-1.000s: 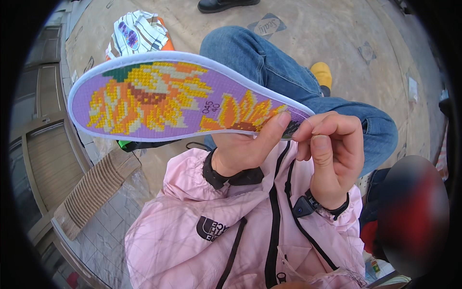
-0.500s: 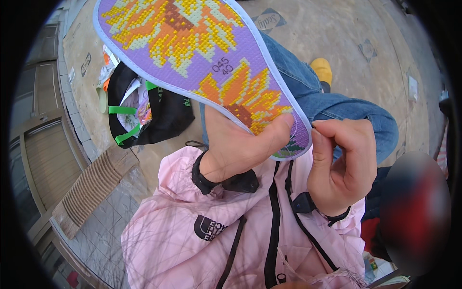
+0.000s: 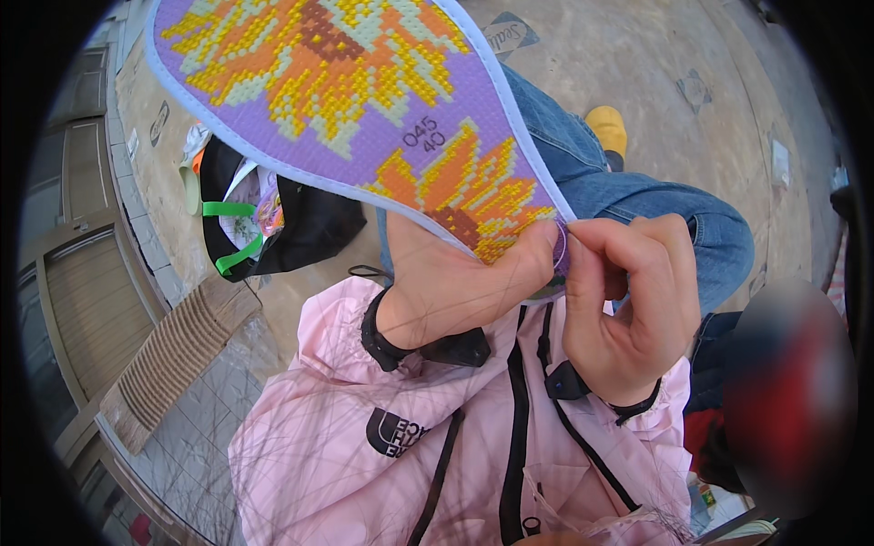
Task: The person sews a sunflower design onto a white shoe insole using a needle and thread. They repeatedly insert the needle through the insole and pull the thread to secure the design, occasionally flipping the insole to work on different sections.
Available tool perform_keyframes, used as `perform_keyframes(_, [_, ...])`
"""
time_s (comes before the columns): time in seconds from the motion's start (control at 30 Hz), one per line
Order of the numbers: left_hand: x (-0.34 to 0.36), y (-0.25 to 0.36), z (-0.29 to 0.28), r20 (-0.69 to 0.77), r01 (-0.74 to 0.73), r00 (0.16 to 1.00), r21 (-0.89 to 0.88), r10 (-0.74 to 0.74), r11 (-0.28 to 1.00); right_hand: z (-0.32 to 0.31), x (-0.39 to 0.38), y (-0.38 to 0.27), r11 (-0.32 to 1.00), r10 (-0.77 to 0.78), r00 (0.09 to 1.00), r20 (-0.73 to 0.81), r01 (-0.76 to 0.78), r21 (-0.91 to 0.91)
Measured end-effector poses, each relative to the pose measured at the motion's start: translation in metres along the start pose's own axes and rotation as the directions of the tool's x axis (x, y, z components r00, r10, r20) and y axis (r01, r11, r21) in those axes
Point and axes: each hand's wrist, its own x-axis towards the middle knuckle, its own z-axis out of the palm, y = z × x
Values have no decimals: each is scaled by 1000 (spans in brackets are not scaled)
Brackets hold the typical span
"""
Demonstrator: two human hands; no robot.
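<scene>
A cross-stitched insole (image 3: 364, 136), lilac with orange and yellow sunflowers and white edging, fills the upper middle, raised over my jeans. My left hand (image 3: 460, 278) grips its narrow end, thumb on the stitched face. My right hand (image 3: 628, 300) is closed in a pinch at that end's right edge, beside a thin pale thread (image 3: 562, 246); anything tiny between the fingertips is too small to make out. My pink jacket (image 3: 337, 437) lies below both wrists.
A black bag (image 3: 319, 237) with green handles and bundled contents rests left of my leg (image 3: 683, 237). Ridged cardboard (image 3: 177, 359) lies lower left, beside a brown framed door (image 3: 86, 282). A yellow slipper (image 3: 605, 132) is beyond my knee. Another person (image 3: 787, 400), blurred, is at lower right.
The insole has swung from crosswise to steeply slanted, its broad end rising and uncovering the black bag. Over the last half second it shifted slightly left, and my right pinch moved onto its edge.
</scene>
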Motion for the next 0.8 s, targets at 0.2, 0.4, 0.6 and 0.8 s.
perform_keyframes(0.2, [2, -9, 1, 34, -140, 990, 207, 135, 968, 4, -1, 5, 1000, -6, 1000, -1, 6, -22])
perform_keyframes(0.4, [8, -27, 5, 58, -344, 935, 397, 351, 851, 12, 4, 16, 1000, -22, 1000, 21, 22, -14])
perform_keyframes(0.6, [16, -24, -10, -17, -109, 993, 207, 115, 972, 2, 10, 27, 965, 56, 988, 145, -91, 245])
perform_keyframes(0.8, [19, -21, -13, 71, -80, 995, 49, 76, 996, 3, 3, 31, 861, 166, 978, 124, -205, 467])
